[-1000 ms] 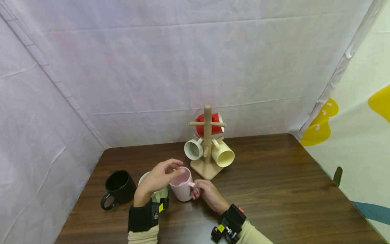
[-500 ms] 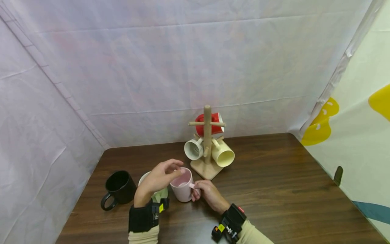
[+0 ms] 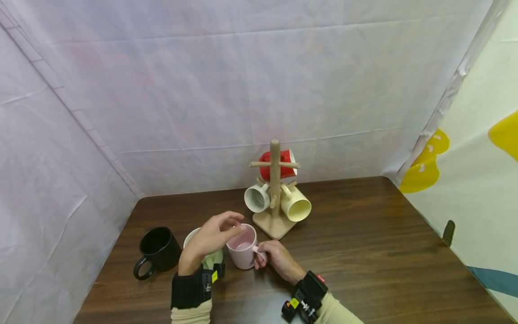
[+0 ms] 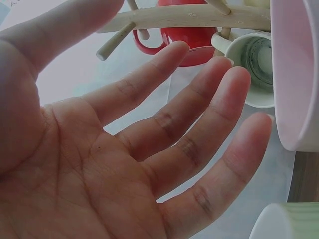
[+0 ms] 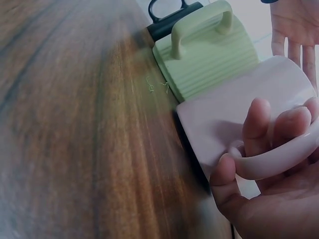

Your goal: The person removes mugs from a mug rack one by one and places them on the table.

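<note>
A pink mug (image 3: 242,246) stands on the brown table (image 3: 364,252) in front of me. My right hand (image 3: 272,254) grips its handle (image 5: 271,160), fingers curled through the loop. My left hand (image 3: 213,234) hovers open over the mug's left rim, fingers spread and straight (image 4: 199,134); whether a fingertip touches the rim I cannot tell. A pale green ribbed mug (image 5: 209,55) stands just left of the pink one, largely hidden under my left hand in the head view.
A black mug (image 3: 157,250) stands at the left. Behind the pink mug is a wooden mug tree (image 3: 275,193) carrying a red mug (image 3: 279,164), a white mug (image 3: 256,198) and a cream mug (image 3: 296,204). White sheets wall the back and left; a patterned cloth hangs at the right.
The pink mug has shifted very slightly toward me and down with my right hand still on its handle. My left hand stays above its rim.
</note>
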{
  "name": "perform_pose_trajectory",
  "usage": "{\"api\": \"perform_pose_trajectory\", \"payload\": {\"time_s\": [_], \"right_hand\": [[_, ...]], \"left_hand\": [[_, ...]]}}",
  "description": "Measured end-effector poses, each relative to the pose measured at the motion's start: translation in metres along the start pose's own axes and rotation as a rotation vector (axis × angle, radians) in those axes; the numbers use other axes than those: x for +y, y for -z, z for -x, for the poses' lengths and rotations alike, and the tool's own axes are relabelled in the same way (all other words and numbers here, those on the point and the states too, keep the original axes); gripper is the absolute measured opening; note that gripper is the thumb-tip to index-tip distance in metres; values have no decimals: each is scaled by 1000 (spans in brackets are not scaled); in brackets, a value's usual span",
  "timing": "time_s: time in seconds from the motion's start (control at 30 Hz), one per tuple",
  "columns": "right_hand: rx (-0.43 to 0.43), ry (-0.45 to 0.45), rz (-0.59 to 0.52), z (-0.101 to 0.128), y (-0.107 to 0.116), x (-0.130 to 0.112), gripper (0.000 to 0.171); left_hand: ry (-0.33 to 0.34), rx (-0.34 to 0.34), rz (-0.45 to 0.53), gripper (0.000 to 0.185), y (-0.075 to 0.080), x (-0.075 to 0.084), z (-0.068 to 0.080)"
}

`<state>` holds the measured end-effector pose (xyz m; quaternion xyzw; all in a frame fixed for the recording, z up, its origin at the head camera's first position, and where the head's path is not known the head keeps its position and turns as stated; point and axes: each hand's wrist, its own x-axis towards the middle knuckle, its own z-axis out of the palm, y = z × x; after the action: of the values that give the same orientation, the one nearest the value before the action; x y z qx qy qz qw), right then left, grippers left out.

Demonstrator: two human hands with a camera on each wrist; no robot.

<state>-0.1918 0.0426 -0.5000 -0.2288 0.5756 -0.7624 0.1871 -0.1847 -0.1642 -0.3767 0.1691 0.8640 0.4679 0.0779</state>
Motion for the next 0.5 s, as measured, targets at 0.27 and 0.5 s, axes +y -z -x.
{"api": "perform_pose_trajectory", "payload": {"time_s": [0.27,0.5], "right_hand": [[-12,-28,28,2,1,2,43],[-28,-21,38,2,2,3,43]], "left_hand": [[4,-6,10,35,-1,1,0],[-8,-7,0,34,-1,0,-1]]}}
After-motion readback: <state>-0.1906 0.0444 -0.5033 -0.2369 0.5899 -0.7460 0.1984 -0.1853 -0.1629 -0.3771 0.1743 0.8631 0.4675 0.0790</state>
